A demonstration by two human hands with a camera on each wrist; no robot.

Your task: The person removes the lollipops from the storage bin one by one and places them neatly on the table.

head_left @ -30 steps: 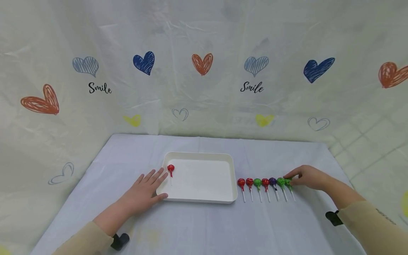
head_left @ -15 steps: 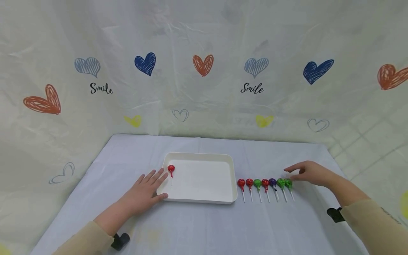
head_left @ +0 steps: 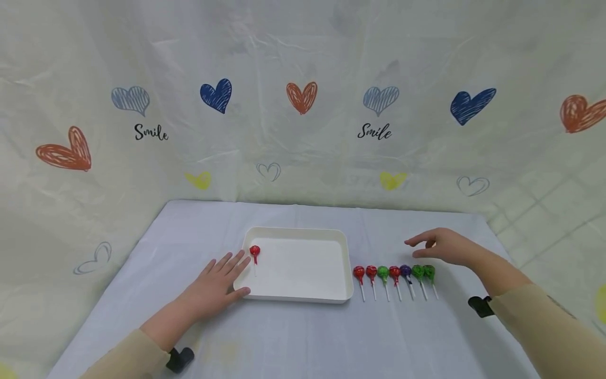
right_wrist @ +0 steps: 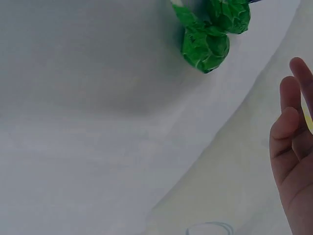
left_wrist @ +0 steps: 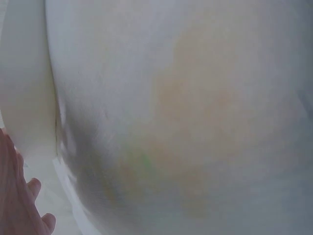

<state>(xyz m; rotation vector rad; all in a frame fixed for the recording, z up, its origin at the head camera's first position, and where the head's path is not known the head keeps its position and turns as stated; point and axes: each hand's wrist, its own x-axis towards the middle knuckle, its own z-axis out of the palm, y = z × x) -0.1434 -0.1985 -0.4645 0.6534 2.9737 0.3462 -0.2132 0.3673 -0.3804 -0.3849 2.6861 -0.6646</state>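
My left hand [head_left: 215,287] rests with spread fingers on the left rim of a white tray [head_left: 303,292]. Inside the tray, near its left end, lies one red lollipop [head_left: 255,250]. Several wrapped lollipops form a row on the cloth right of the tray: red, green and purple heads, white sticks toward me. At the row's right end are two green lollipops, the outermost green lollipop [head_left: 429,271] also showing in the right wrist view. Above and behind that end hovers my right hand [head_left: 447,247], holding nothing, its fingers loosely bent and apart from the candy.
A white cloth [head_left: 303,342] covers the table, with a faint yellowish stain [left_wrist: 200,107] near the left wrist. Behind the table hangs a pale curtain [head_left: 331,158] printed with hearts and the word Smile.
My right hand has let go of the outermost green lollipop, lifted off it and moved back and slightly left. The left hand stays on the tray rim.
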